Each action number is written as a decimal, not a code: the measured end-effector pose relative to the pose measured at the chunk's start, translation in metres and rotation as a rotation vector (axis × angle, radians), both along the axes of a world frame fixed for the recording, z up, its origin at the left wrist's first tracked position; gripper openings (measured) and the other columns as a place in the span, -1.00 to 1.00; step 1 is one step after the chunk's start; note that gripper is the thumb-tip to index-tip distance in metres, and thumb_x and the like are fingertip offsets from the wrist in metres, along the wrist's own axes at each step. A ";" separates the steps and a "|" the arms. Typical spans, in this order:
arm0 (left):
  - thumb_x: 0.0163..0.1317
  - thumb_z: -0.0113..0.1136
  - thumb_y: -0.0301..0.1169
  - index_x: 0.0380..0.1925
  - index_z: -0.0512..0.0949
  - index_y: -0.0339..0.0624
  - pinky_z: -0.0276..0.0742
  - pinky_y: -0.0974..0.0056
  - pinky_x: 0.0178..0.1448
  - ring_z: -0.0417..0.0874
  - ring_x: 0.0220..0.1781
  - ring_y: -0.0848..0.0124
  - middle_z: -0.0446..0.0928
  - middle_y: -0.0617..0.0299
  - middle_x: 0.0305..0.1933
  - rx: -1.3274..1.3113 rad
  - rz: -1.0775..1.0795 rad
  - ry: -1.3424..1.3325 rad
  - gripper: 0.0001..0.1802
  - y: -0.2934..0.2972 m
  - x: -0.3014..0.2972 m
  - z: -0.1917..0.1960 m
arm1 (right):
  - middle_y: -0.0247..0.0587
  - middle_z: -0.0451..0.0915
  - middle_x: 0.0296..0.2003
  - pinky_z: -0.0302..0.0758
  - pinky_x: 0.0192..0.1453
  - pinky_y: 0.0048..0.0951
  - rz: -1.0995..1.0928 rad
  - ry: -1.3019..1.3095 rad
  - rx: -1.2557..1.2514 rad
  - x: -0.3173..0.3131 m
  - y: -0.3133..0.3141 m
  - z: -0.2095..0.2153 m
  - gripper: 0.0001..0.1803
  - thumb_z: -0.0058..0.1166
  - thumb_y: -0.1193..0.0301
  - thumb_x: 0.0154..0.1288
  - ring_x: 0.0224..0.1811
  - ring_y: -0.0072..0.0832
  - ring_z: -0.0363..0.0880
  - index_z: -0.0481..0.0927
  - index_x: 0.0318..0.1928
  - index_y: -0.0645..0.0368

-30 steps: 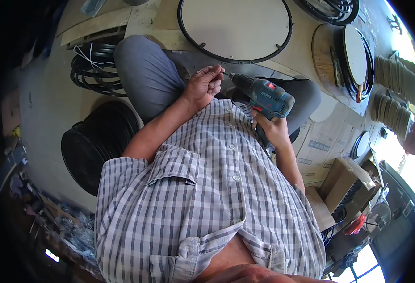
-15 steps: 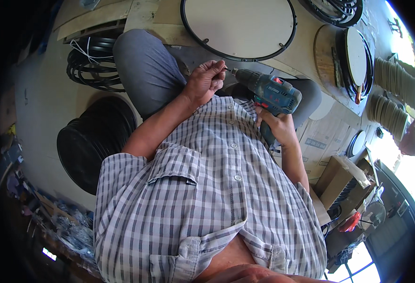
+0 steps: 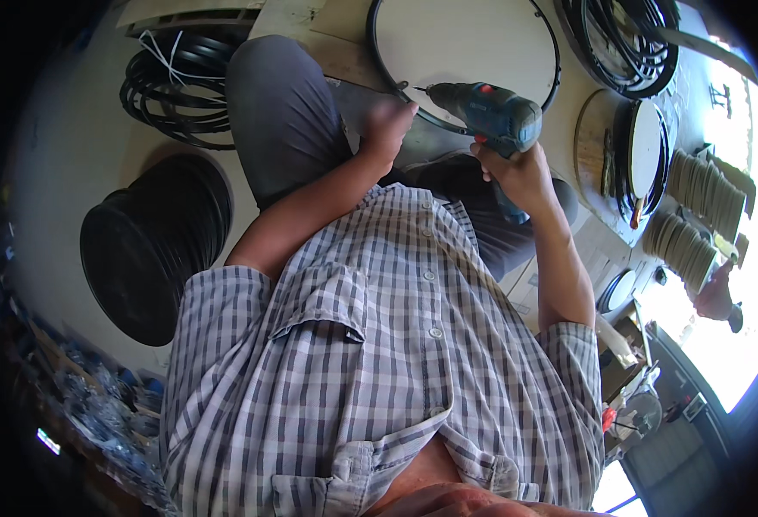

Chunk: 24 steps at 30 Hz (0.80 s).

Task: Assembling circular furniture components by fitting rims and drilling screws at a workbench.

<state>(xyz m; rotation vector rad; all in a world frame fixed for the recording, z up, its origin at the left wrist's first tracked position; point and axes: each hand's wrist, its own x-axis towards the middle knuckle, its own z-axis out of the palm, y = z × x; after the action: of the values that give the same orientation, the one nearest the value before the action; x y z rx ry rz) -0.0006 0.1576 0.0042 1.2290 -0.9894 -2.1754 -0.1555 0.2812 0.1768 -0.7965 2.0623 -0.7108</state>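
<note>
My right hand (image 3: 521, 177) is wrapped around the handle of a blue-and-black cordless drill (image 3: 506, 119). The drill points left, with its thin bit over the near left edge of a round pale panel (image 3: 474, 52). A black rim (image 3: 379, 60) runs around this panel, and a small dark tab on it lies close to the bit's tip. Just below that tab is my left hand (image 3: 387, 129), apart from the drill. Motion smears its fingers, so whether they hold anything cannot be made out.
Coiled black tubing (image 3: 176, 99) lies to the left, above a stack of black round discs (image 3: 155, 250). More black hoops (image 3: 624, 52) sit at the far right, near a wooden round board (image 3: 594, 142) and stacked pale discs (image 3: 711, 194). My bent knee (image 3: 280, 112) borders the panel.
The drill has moved up and slightly right, from over my lap to the panel's rim. My left hand has left the drill's tip and shifted a little right. The view has shifted slightly.
</note>
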 end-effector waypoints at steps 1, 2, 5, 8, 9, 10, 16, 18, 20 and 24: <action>0.33 0.40 -0.22 -0.40 0.48 -0.10 0.11 0.52 -0.59 0.27 -0.64 0.71 0.42 0.43 -0.53 0.004 0.013 0.002 -0.69 -0.001 -0.001 -0.002 | -0.34 0.60 -0.47 0.49 -0.36 -0.51 0.050 0.021 0.057 -0.003 -0.007 0.002 -0.79 0.30 0.44 0.29 -0.49 -0.63 0.53 0.63 -0.16 0.30; 0.32 0.41 -0.24 -0.43 0.47 -0.10 0.11 0.52 -0.58 0.27 -0.64 0.71 0.42 0.43 -0.53 0.002 0.004 0.018 -0.69 -0.003 -0.002 -0.003 | -0.35 0.60 -0.50 0.50 -0.36 -0.51 0.063 0.047 0.081 -0.004 -0.013 0.005 -0.75 0.33 0.38 0.28 -0.51 -0.62 0.54 0.64 -0.16 0.29; 0.29 0.42 -0.27 -0.51 0.50 -0.14 0.20 0.45 -0.51 0.33 -0.60 0.66 0.46 0.42 -0.56 -0.007 -0.001 0.008 -0.68 -0.001 -0.005 -0.003 | -0.36 0.61 -0.51 0.50 -0.37 -0.49 0.134 0.072 0.122 -0.009 -0.023 0.010 -0.75 0.32 0.35 0.29 -0.51 -0.61 0.55 0.66 -0.14 0.27; 0.25 0.42 -0.30 -0.56 0.54 -0.19 0.32 0.38 -0.42 0.42 -0.57 0.59 0.52 0.37 -0.58 -0.043 -0.014 -0.045 -0.68 0.001 -0.007 0.003 | -0.16 0.65 -0.61 0.58 -0.30 -0.29 0.164 0.178 0.146 -0.008 -0.030 0.022 -0.68 0.32 0.16 0.22 -0.50 -0.34 0.71 0.72 -0.28 0.19; 0.25 0.42 -0.30 -0.56 0.54 -0.20 0.34 0.37 -0.41 0.44 -0.56 0.58 0.54 0.35 -0.57 -0.072 -0.027 -0.071 -0.68 0.002 -0.007 0.003 | -0.16 0.65 -0.61 0.58 -0.30 -0.29 0.169 0.180 0.148 -0.009 -0.031 0.022 -0.68 0.32 0.16 0.22 -0.50 -0.34 0.71 0.72 -0.28 0.19; 0.25 0.42 -0.30 -0.56 0.54 -0.20 0.34 0.37 -0.41 0.44 -0.56 0.58 0.54 0.35 -0.57 -0.068 -0.023 -0.070 -0.68 0.004 -0.008 0.004 | -0.12 0.65 -0.61 0.57 -0.30 -0.25 0.187 0.188 0.160 -0.012 -0.030 0.021 -0.68 0.32 0.16 0.22 -0.48 -0.27 0.72 0.72 -0.28 0.19; 0.31 0.40 -0.28 -0.54 0.45 -0.10 0.16 0.43 -0.54 0.30 -0.61 0.67 0.42 0.44 -0.59 -0.142 0.004 -0.038 -0.65 0.011 -0.010 0.000 | 0.04 0.68 -0.52 0.60 -0.21 -0.09 0.385 0.409 0.231 -0.014 -0.049 0.042 -0.66 0.34 0.16 0.19 -0.34 -0.01 0.73 0.69 -0.33 0.22; 0.28 0.38 -0.32 -0.49 0.55 -0.24 0.41 0.35 -0.34 0.50 -0.52 0.55 0.56 0.32 -0.57 -0.116 -0.034 -0.057 -0.72 0.009 -0.009 0.003 | 0.09 0.70 -0.48 0.61 -0.16 -0.06 0.455 0.466 0.261 -0.014 -0.057 0.050 -0.65 0.34 0.16 0.18 -0.30 0.04 0.72 0.69 -0.32 0.23; 0.29 0.37 -0.32 -0.49 0.55 -0.24 0.41 0.36 -0.34 0.50 -0.51 0.56 0.56 0.33 -0.56 -0.108 -0.027 -0.042 -0.72 0.008 -0.009 0.006 | 0.12 0.71 -0.42 0.63 -0.09 -0.07 0.524 0.599 0.202 -0.015 -0.061 0.051 -0.65 0.36 0.18 0.17 -0.29 0.04 0.73 0.69 -0.29 0.27; 0.30 0.37 -0.32 -0.46 0.55 -0.24 0.41 0.37 -0.33 0.50 -0.51 0.56 0.56 0.34 -0.55 -0.087 -0.030 -0.020 -0.74 0.009 -0.006 0.002 | 0.10 0.71 -0.40 0.64 -0.06 -0.08 0.586 0.577 0.268 -0.012 -0.075 0.058 -0.64 0.37 0.22 0.13 -0.27 0.06 0.73 0.69 -0.29 0.31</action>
<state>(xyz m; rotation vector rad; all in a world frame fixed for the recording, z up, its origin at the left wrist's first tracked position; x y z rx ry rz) -0.0067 0.1662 0.0063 1.2051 -1.1052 -2.1229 -0.1677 0.2059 0.2351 -1.4761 2.1679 0.1410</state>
